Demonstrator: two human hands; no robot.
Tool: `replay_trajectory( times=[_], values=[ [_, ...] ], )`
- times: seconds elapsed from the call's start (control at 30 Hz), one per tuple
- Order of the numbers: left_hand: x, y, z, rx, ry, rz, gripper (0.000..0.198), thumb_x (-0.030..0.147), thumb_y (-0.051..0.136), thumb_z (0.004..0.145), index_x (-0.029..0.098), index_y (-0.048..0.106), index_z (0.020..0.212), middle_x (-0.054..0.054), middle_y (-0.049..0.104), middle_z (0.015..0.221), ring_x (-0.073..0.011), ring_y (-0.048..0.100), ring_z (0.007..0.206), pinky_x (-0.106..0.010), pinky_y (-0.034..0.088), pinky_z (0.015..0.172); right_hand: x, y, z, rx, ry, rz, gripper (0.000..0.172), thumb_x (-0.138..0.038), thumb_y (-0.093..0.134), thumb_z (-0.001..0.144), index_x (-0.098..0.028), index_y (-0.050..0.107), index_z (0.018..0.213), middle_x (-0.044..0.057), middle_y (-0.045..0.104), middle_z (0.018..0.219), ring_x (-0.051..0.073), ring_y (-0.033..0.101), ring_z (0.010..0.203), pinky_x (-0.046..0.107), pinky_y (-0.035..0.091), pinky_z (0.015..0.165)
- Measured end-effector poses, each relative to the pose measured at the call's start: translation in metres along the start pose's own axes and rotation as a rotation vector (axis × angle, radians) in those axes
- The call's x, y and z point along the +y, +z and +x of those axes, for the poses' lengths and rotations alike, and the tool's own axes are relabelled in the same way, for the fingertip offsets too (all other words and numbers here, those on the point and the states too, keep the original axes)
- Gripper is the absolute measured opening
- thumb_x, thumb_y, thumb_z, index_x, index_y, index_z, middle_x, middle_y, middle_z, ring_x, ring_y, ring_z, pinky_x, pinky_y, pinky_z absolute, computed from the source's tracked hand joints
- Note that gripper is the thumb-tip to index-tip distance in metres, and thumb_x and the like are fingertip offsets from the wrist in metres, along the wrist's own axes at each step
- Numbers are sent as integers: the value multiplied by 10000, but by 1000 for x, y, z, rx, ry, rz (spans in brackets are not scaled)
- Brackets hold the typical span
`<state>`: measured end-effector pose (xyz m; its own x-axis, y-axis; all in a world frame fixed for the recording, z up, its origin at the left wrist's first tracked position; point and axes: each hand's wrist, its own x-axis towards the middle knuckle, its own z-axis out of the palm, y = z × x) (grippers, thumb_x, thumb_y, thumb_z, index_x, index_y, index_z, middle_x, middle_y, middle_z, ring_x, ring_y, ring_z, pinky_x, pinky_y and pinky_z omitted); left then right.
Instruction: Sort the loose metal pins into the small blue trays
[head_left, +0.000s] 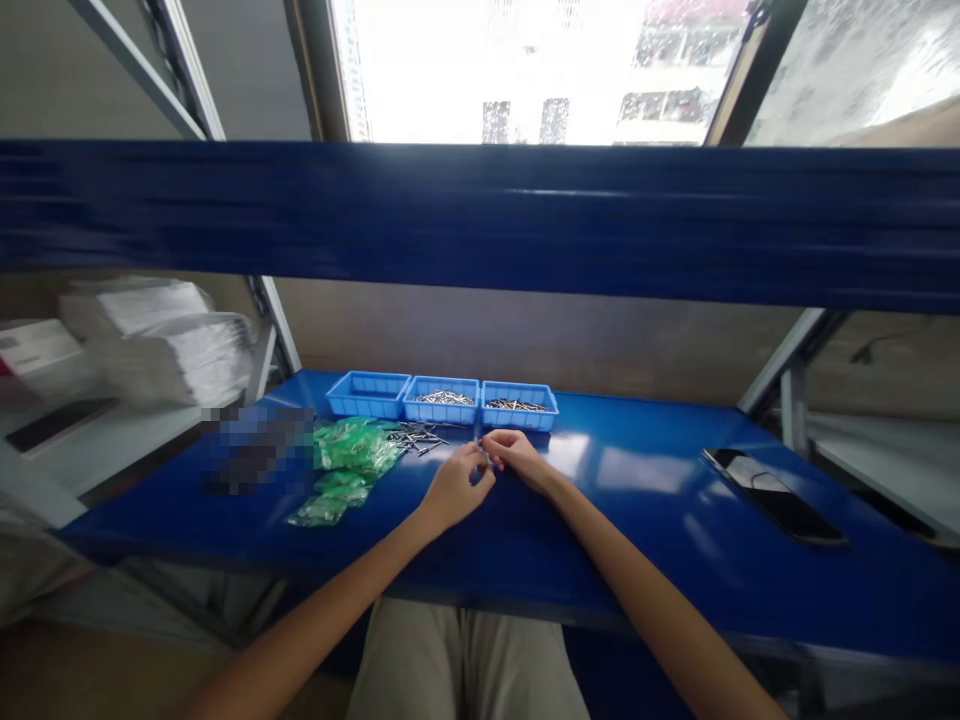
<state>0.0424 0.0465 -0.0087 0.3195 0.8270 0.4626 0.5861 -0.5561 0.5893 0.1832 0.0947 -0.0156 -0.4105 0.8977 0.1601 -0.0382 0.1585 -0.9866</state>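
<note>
My left hand [459, 483] and my right hand [516, 456] meet over the blue table, fingertips close together. Both are closed in a pinch around something too small to make out. Just left of them lies a loose pile of thin metal pins or screws [420, 438]. Behind my hands stand three blue bins in a row. The left bin [367, 405] shows no parts, the middle bin [441, 412] has silvery thin pieces, and the right bin [520, 420] contains darker, brownish ones. Green plastic bags [352, 450] lie crumpled beside the pile.
A dark phone [776, 495] lies on the right of the blue table [637, 540]. A blue shelf beam [480, 215] crosses above the work area. Wrapped white stacks [172, 345] sit on a shelf at left. A blurred-out patch [262, 450] covers the table's left part.
</note>
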Motion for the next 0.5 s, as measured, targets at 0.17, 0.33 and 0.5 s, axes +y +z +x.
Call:
replay_trajectory(
  times=[0.17, 0.33, 0.5],
  values=[
    [1, 2, 0, -2, 11, 103, 223, 245, 384, 816, 183, 564, 700, -37, 533, 777, -153, 512, 757, -257, 394, 698, -1, -3, -6, 82, 12, 41, 320, -459, 636, 631, -142, 603, 650, -57, 464, 497, 49, 373, 440, 169, 305, 447],
    [0, 3, 0, 107, 19, 221, 265, 284, 334, 862, 183, 566, 785, -41, 512, 822, -154, 521, 773, -260, 390, 719, -3, -1, -10, 212, 27, 130, 373, -486, 653, 589, -150, 633, 750, -56, 470, 544, 47, 366, 452, 174, 309, 448],
    [-4, 1, 1, 226, -32, 248, 288, 281, 281, 887, 190, 549, 832, -30, 513, 841, -146, 534, 748, -254, 402, 680, -2, 6, -13, 318, -8, 106, 366, -477, 671, 577, -154, 655, 750, -49, 475, 553, 48, 373, 458, 184, 320, 451]
  ],
)
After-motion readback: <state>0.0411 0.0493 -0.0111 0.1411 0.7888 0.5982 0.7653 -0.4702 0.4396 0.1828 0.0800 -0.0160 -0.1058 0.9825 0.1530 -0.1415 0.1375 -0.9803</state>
